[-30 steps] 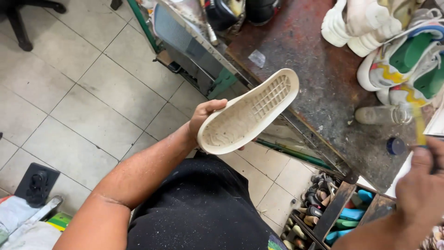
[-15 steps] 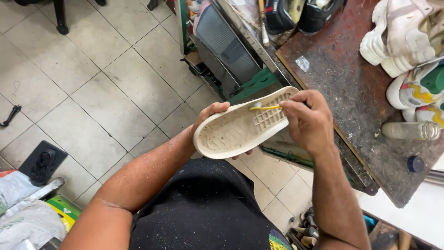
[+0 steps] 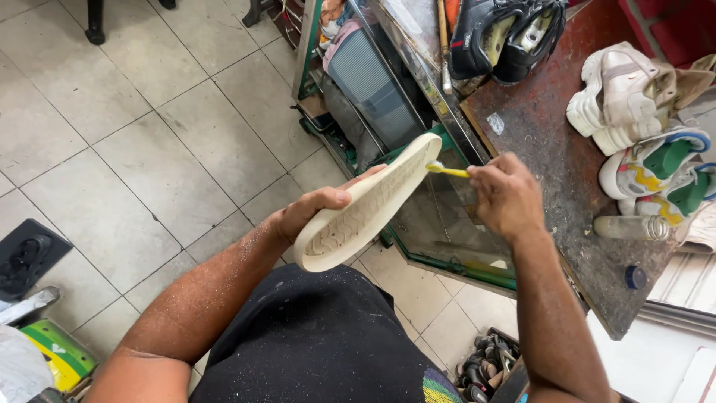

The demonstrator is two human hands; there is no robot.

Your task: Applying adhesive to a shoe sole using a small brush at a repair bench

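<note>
Head view looks down on the left hand [image 3: 309, 213] gripping a cream rubber shoe sole [image 3: 369, 205] at its heel end, held in the air over the lap. The right hand [image 3: 506, 195] is closed on a yellow brush [image 3: 447, 171], bristles at the sole's far tip. Held only at one end, the flexible, tread-patterned sole could bend or twist loose under pressure. On the right, the scuffed dark workbench [image 3: 556, 160] carries sneakers [image 3: 619, 101].

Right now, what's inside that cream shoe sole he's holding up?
The cream shoe sole in the left hand shows a moulded grid in its hollow. The yellow brush from the right hand touches its toe end. The underside is hidden.
</note>
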